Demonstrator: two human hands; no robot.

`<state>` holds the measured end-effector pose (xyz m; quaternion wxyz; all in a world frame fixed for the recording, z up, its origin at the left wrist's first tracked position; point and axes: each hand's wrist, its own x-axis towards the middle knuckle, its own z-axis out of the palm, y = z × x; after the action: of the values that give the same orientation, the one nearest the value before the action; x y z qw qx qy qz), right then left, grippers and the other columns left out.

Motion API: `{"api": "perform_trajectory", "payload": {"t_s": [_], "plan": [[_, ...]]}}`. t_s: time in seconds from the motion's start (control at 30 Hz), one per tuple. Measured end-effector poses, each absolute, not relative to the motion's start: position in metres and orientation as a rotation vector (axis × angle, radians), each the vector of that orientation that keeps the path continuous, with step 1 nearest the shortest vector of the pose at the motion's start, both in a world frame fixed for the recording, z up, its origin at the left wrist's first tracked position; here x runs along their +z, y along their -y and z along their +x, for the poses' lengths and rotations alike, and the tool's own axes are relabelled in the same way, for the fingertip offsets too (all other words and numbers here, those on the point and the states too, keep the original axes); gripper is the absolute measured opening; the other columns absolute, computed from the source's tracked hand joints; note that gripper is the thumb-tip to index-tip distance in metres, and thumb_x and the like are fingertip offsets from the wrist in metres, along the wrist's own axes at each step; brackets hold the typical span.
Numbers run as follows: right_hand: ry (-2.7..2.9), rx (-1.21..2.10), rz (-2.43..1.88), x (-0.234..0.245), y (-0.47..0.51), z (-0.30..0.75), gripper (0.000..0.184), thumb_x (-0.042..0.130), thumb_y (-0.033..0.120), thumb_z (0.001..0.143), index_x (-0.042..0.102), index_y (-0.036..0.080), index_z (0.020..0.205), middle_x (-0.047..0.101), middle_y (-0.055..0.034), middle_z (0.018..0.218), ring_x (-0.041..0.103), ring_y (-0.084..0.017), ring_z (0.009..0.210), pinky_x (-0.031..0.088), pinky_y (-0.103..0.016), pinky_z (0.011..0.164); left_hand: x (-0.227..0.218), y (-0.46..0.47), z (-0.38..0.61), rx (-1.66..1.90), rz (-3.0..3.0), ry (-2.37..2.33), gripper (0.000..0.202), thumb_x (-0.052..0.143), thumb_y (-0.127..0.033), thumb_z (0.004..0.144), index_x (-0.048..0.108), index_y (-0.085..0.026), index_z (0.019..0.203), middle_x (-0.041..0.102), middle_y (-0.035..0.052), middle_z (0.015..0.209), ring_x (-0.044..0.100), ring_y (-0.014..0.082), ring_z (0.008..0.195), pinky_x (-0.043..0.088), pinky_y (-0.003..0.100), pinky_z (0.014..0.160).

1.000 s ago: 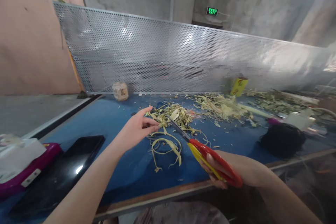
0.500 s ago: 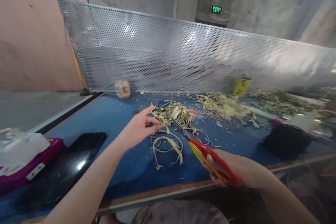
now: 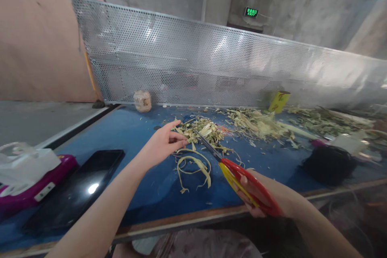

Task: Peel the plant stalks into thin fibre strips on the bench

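Observation:
My right hand grips scissors with red and yellow handles. Their blades point up and left, the tips over a small heap of pale green dried plant scraps. At the left edge of that heap is my left hand, its fingers apart and partly bent, with nothing visible held in them. A long, pale, curled plant strip lies in loops on the blue tabletop, between the two hands and closer to me than the heap.
A black phone and a purple power strip with a white plug lie left. Behind stand a wrapped roll, a yellow box and a perforated metal screen. More plant scraps and a dark object are at right.
The camera view has shifted slightly. My right hand with the scissors has moved a little right and toward me; my left hand stays beside the heap, nearly unchanged.

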<state>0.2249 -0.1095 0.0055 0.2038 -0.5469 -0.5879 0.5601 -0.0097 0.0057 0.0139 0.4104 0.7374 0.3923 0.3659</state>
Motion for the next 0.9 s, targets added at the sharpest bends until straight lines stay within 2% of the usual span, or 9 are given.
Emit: {"api": "perform_trajectory", "payload": {"t_s": [0.23, 0.37, 0.47, 0.57, 0.7, 0.77, 0.9], "plan": [[1.544, 1.551, -1.538, 0.007, 0.11, 0.22, 0.055, 0.046, 0.07, 0.06, 0.03, 0.019, 0.052, 0.029, 0.0075, 0.043, 0.03, -0.002, 0.03, 0.023, -0.017, 0.031, 0.015, -0.005, -0.01, 0.912, 1.863, -1.012, 0.076, 0.059, -0.027, 0.068, 0.023, -0.01, 0.132, 0.068, 0.0087, 0.087, 0.062, 0.0199, 0.081, 0.046, 0.033, 0.074], [1.491, 1.588, -1.512, 0.003, 0.111, 0.217, 0.056, 0.049, 0.071, 0.056, 0.032, 0.018, 0.05, 0.027, 0.0086, 0.039, 0.031, -0.003, 0.027, 0.023, -0.016, 0.029, 0.014, -0.006, -0.006, 0.956, 1.834, -0.982, 0.077, 0.06, -0.027, 0.067, 0.022, -0.009, 0.132, 0.068, 0.0098, 0.088, 0.063, 0.0191, 0.08, 0.046, 0.034, 0.075], [1.372, 1.577, -1.461, -0.006, 0.111, 0.22, 0.059, 0.049, 0.074, 0.053, 0.034, 0.017, 0.051, 0.031, 0.0084, 0.039, 0.033, -0.002, 0.026, 0.024, -0.016, 0.029, 0.01, -0.006, 0.0, 1.039, 1.814, -0.954, 0.083, 0.06, -0.028, 0.068, 0.013, -0.01, 0.134, 0.067, 0.0111, 0.094, 0.062, 0.0189, 0.084, 0.045, 0.034, 0.078], [1.238, 1.506, -1.426, -0.013, 0.106, 0.231, 0.062, 0.043, 0.079, 0.051, 0.035, 0.018, 0.053, 0.033, 0.008, 0.036, 0.033, -0.004, 0.025, 0.022, -0.016, 0.027, 0.005, -0.008, 0.005, 1.081, 1.826, -0.963, 0.087, 0.06, -0.028, 0.068, 0.006, -0.013, 0.135, 0.064, 0.0119, 0.102, 0.061, 0.0192, 0.089, 0.045, 0.035, 0.08], [1.16, 1.393, -1.426, -0.01, 0.096, 0.252, 0.065, 0.039, 0.084, 0.045, 0.033, 0.019, 0.052, 0.029, 0.0089, 0.031, 0.03, -0.006, 0.022, 0.023, -0.018, 0.025, 0.005, -0.012, 0.015, 1.027, 1.917, -0.972, 0.07, 0.054, -0.027, 0.072, 0.02, -0.01, 0.131, 0.069, 0.0081, 0.083, 0.063, 0.0182, 0.079, 0.044, 0.036, 0.079], [1.168, 1.344, -1.459, -0.004, 0.089, 0.263, 0.067, 0.034, 0.086, 0.044, 0.032, 0.02, 0.049, 0.029, 0.0075, 0.028, 0.03, -0.007, 0.021, 0.025, -0.02, 0.026, 0.01, -0.012, 0.022, 0.997, 1.979, -1.049, 0.069, 0.055, -0.026, 0.072, 0.022, -0.011, 0.131, 0.068, 0.0089, 0.089, 0.062, 0.0182, 0.082, 0.044, 0.035, 0.079], [1.185, 1.316, -1.584, 0.001, 0.07, 0.285, 0.07, 0.007, 0.088, 0.049, 0.027, 0.021, 0.041, 0.03, 0.0022, 0.023, 0.028, -0.008, 0.02, 0.028, -0.023, 0.029, 0.02, -0.009, 0.039, 0.938, 2.156, -1.054, 0.074, 0.055, -0.03, 0.071, 0.018, -0.012, 0.132, 0.062, 0.0115, 0.105, 0.059, 0.0186, 0.089, 0.044, 0.033, 0.078]]}}
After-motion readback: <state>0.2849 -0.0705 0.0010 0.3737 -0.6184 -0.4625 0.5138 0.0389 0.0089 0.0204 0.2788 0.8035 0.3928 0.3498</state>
